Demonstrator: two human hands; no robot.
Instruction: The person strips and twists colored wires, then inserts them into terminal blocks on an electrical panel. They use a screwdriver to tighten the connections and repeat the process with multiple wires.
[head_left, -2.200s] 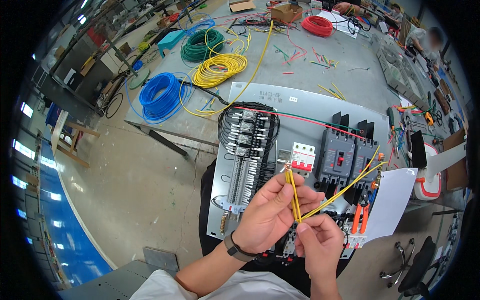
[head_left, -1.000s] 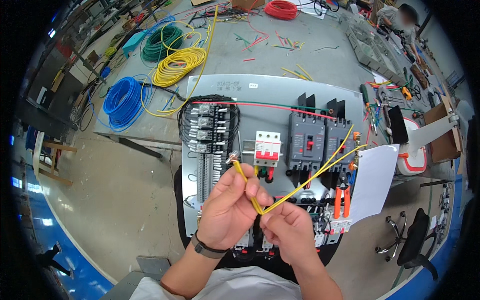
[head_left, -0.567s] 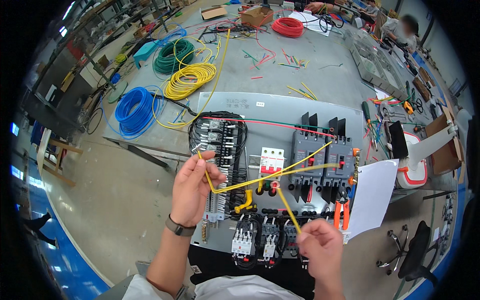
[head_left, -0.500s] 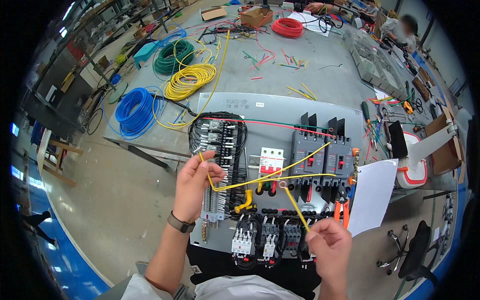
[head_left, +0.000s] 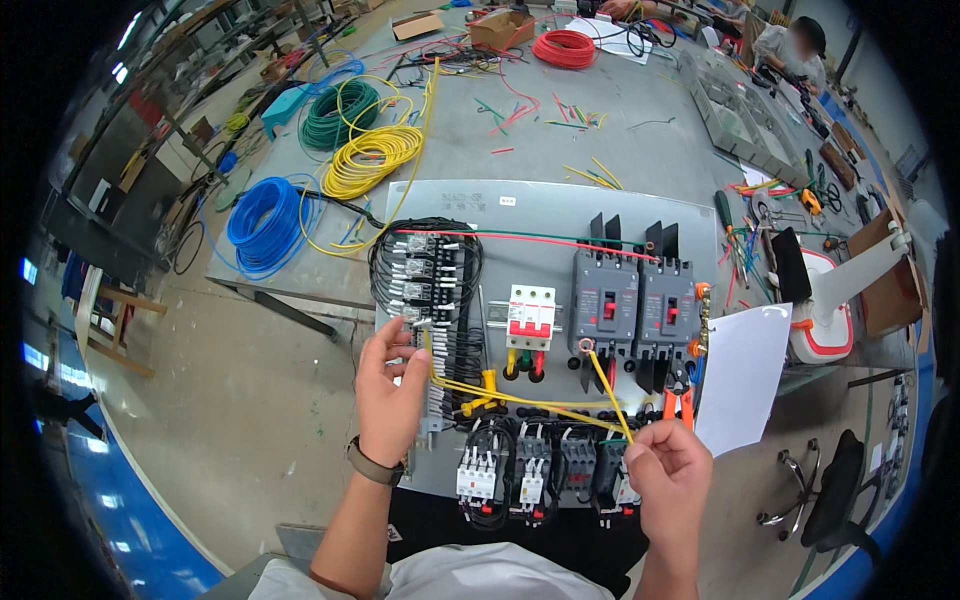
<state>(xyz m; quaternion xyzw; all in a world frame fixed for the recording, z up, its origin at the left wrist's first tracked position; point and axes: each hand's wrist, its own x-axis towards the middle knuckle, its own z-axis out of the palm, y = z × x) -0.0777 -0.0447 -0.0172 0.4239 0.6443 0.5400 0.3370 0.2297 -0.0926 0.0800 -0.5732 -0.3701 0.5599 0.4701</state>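
Two bare hands over the grey mounting panel (head_left: 540, 215), doing different things. Right hand (head_left: 674, 475): thumb and fingers pinched together on the lower end of a short yellow wire (head_left: 609, 393). Wire slants up and left from the grip, ring lug (head_left: 587, 346) at its top, seen against the lower left corner of the left dark grey breaker (head_left: 604, 300); can't tell if lug touches it. Left hand (head_left: 390, 400): thumb and fingers spread apart, nothing clearly gripped, dark band (head_left: 373, 466) on the wrist. Bent yellow wires (head_left: 510, 397) sit just right of its thumb, short leg up, long legs running right across the panel toward the right hand; contact with the thumb can't be made out, near end is blurred. White and red breaker (head_left: 532, 318) between the hands, higher up. Row of contactors (head_left: 480, 475) below the wires. Orange-handled pliers (head_left: 679, 404) just above right hand, white sheet (head_left: 745, 380) beyond on the right. Blue coil (head_left: 268, 228) and yellow coil (head_left: 372, 163) on the table, upper left
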